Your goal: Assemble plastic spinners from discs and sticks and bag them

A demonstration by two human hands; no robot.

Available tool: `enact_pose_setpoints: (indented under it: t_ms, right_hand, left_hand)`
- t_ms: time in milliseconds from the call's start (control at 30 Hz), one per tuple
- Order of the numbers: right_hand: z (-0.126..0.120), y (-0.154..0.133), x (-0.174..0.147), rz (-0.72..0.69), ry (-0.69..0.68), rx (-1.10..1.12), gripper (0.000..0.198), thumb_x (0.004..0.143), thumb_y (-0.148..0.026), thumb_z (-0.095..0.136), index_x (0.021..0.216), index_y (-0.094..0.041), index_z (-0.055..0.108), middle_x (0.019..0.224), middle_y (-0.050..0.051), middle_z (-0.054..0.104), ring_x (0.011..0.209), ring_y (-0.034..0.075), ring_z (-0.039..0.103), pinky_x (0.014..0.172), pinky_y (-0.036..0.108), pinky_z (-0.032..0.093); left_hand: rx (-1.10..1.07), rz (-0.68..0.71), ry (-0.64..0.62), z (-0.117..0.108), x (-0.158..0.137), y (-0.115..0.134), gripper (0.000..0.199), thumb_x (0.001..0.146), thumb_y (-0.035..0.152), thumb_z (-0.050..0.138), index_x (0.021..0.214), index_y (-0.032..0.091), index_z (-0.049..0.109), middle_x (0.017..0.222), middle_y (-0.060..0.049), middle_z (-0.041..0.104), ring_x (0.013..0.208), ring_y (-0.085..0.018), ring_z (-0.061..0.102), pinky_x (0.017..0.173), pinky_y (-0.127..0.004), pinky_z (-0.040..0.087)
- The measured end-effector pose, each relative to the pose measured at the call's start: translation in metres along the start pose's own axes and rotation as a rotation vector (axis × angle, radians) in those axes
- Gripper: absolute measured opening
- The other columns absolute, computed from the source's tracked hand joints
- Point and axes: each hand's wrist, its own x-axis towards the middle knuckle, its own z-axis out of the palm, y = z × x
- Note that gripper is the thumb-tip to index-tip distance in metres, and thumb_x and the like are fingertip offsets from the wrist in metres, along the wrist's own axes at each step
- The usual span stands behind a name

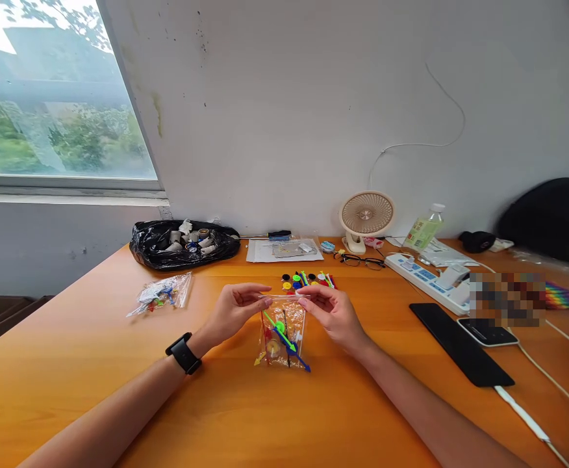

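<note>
Clear plastic bag (282, 335) of coloured sticks and round pieces, held upright over the middle of the orange counter (94, 364), lower edge about at the surface; pinched at the top strip from both sides; left hand (233, 313) on the left corner, grip pressed together on the bag, black watch (183, 353) on that wrist; right hand (336, 312) on the right corner, thumb and fingertips likewise closed on the strip. Just behind, loose coloured pieces (308, 281) scattered on the counter; off to the left, well apart, a second small bag (162, 294) lying flat; farther back a black rubbish bag (184, 244), a screwdriver (272, 235), glasses (361, 260), a small fan (365, 220) and a bottle (425, 229); to the right a power strip (425, 278) and a dark phone (461, 344).
</note>
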Motion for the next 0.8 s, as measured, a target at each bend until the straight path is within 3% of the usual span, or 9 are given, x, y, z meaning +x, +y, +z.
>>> enact_pose_setpoints:
  t_ms: [133, 300, 500, 667, 800]
  right_hand:
    - [-0.0014, 0.0009, 0.0005, -0.05, -0.008, -0.026, 0.018, 0.083, -0.041, 0.083, 0.089, -0.025, 0.083, 0.096, 0.007, 0.082, 0.094, 0.026, 0.076, 0.09, 0.041, 0.06]
    - [-0.0026, 0.0026, 0.0015, -0.111, -0.008, 0.005, 0.011, 0.086, -0.035, 0.079, 0.086, -0.026, 0.085, 0.091, 0.006, 0.081, 0.092, 0.024, 0.074, 0.089, 0.038, 0.059]
    - [-0.0051, 0.0006, 0.0012, -0.055, 0.021, 0.013, 0.013, 0.085, -0.036, 0.077, 0.087, -0.026, 0.085, 0.093, 0.006, 0.081, 0.092, 0.024, 0.073, 0.085, 0.037, 0.059]
    - [-0.0028, -0.0033, -0.0005, -0.098, -0.014, -0.044, 0.015, 0.084, -0.038, 0.082, 0.09, -0.025, 0.083, 0.096, 0.006, 0.08, 0.094, 0.024, 0.073, 0.088, 0.038, 0.059]
    - [0.0009, 0.0017, -0.0033, -0.133, 0.007, -0.136, 0.02, 0.088, -0.034, 0.078, 0.105, -0.025, 0.08, 0.098, 0.006, 0.079, 0.09, 0.023, 0.072, 0.088, 0.038, 0.058]
  left_hand:
    - [0.05, 0.013, -0.044, -0.0039, 0.0034, -0.003, 0.027, 0.083, 0.041, 0.086, 0.091, 0.015, 0.08, 0.09, -0.008, 0.081, 0.08, -0.018, 0.073, 0.076, -0.03, 0.059]
    - [0.013, -0.004, -0.041, -0.0052, 0.0029, 0.0001, 0.024, 0.083, 0.037, 0.086, 0.092, 0.016, 0.08, 0.092, -0.008, 0.081, 0.085, -0.018, 0.074, 0.081, -0.029, 0.059]
    - [-0.019, -0.06, 0.017, -0.0044, -0.0001, 0.0018, 0.02, 0.085, 0.035, 0.082, 0.094, 0.017, 0.085, 0.096, -0.01, 0.083, 0.092, -0.022, 0.075, 0.087, -0.032, 0.059]
    - [-0.04, -0.073, 0.035, -0.0006, -0.0008, 0.0017, 0.028, 0.079, 0.039, 0.088, 0.094, 0.016, 0.083, 0.094, -0.009, 0.082, 0.086, -0.02, 0.073, 0.081, -0.03, 0.058]
    - [0.007, -0.021, 0.034, 0.0023, 0.0006, 0.0, 0.037, 0.08, 0.04, 0.088, 0.108, 0.017, 0.079, 0.095, -0.007, 0.08, 0.086, -0.019, 0.072, 0.082, -0.032, 0.058]
